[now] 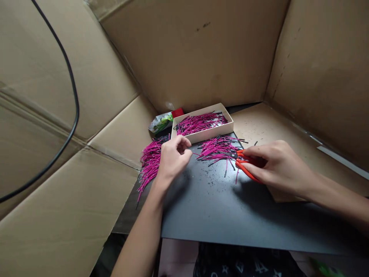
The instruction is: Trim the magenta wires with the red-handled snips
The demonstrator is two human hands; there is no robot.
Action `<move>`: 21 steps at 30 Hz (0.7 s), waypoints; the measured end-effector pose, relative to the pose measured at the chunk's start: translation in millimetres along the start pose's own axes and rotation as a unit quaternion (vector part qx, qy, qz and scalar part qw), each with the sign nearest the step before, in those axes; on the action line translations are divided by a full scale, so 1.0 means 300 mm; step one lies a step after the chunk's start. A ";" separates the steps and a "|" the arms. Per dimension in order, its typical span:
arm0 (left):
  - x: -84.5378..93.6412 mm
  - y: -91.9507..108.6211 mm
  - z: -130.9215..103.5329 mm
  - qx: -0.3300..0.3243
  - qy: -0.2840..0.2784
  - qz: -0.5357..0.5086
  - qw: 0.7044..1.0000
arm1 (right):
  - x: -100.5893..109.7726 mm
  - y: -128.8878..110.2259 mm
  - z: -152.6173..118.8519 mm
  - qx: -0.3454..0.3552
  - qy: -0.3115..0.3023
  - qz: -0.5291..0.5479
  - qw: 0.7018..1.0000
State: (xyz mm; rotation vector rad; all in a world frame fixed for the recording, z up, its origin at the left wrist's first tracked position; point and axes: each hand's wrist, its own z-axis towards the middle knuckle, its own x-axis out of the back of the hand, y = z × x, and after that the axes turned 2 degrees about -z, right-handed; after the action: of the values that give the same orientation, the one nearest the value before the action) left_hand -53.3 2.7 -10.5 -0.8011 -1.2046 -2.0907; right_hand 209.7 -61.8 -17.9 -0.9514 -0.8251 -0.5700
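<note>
My left hand (175,156) is pinched closed in front of the cream box, and a thin pink wire (196,154) sticks out to the right of its fingertips. Red-handled scissors (248,169) are gripped in my right hand (275,165), with their dark blades over the right edge of a pile of pink wires with black ends (216,148). The open cream box (203,134) holds many more such wires (198,122). Another pile of them (150,159) lies left of my left hand.
Dark small scraps are scattered on the grey tabletop (198,215). A green and red packet (163,122) lies behind the left pile. Cardboard walls (201,57) surround the table, and a cardboard sheet (259,127) lies at right. A black cable (73,88) hangs at left.
</note>
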 end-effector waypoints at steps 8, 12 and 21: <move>-0.027 0.005 -0.002 -0.011 0.016 -0.006 1.000 | 0.003 -0.002 0.001 -0.002 -0.002 0.000 1.000; -0.046 0.003 -0.002 0.004 -0.009 -0.078 0.997 | 0.002 -0.001 0.001 -0.005 -0.002 0.002 1.000; -0.068 0.045 -0.022 0.068 -0.079 -0.257 0.961 | -0.002 -0.002 -0.001 -0.015 -0.004 -0.001 1.000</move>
State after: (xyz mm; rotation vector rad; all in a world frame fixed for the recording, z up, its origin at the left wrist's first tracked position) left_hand -31.4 -5.0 -21.2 -0.6481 -1.7764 -2.3396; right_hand 209.0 -62.2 -18.2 -0.9806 -0.8261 -0.5810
